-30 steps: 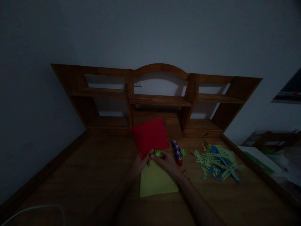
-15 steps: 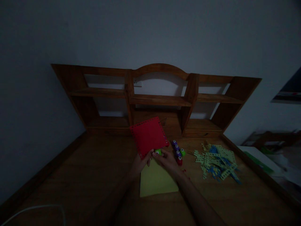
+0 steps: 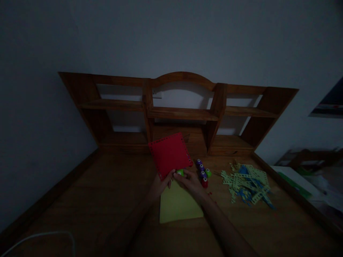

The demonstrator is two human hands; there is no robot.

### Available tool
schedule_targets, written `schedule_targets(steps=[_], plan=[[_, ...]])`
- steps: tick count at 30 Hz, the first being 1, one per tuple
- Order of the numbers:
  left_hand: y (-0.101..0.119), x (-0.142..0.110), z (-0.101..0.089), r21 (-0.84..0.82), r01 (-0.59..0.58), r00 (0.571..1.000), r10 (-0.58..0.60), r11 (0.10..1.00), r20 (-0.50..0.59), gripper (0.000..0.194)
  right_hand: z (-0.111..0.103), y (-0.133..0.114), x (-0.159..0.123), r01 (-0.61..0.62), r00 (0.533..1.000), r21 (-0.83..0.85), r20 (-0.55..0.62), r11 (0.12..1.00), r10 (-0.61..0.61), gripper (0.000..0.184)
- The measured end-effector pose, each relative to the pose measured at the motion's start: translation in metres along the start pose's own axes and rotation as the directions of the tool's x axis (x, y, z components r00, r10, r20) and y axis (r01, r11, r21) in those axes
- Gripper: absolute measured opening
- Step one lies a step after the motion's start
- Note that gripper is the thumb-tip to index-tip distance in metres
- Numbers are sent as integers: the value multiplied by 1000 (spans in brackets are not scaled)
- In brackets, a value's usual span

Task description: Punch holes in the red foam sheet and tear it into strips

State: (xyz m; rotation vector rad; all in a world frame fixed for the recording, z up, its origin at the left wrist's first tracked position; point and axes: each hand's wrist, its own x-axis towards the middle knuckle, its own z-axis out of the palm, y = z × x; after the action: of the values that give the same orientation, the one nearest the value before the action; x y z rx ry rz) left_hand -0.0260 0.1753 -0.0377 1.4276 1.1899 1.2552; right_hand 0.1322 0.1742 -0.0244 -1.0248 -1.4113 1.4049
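A square red panel (image 3: pixel 169 154) with notched edges is tilted up over the table. My left hand (image 3: pixel 160 186) grips its lower edge, fingers closed. My right hand (image 3: pixel 190 181) pinches a small bright green toy piece with an eye (image 3: pixel 180 172) against the panel's lower edge, close to the left fingertips. How the green piece meets the panel is hidden by my fingers. A small red eyed piece (image 3: pixel 190 163) shows at the panel's right corner. Beneath both hands lies a flat yellow panel (image 3: pixel 180 205).
Right of my hands stand several purple eyed pieces (image 3: pixel 201 167), a green one (image 3: pixel 208 172) and a red one (image 3: pixel 204 182). Farther right is a pile of pale green and blue plastic parts (image 3: pixel 248 184). A wooden shelf unit (image 3: pixel 182 114) backs the table; a white cable (image 3: pixel 53 233) lies front left.
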Motion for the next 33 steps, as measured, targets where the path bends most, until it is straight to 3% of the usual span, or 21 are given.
schedule_targets(steps=[33], plan=[[-4,0,-1,2,1,1000,-1,1000,6,44,-1,1,0,10,1000,-47,0,999,-10,44]])
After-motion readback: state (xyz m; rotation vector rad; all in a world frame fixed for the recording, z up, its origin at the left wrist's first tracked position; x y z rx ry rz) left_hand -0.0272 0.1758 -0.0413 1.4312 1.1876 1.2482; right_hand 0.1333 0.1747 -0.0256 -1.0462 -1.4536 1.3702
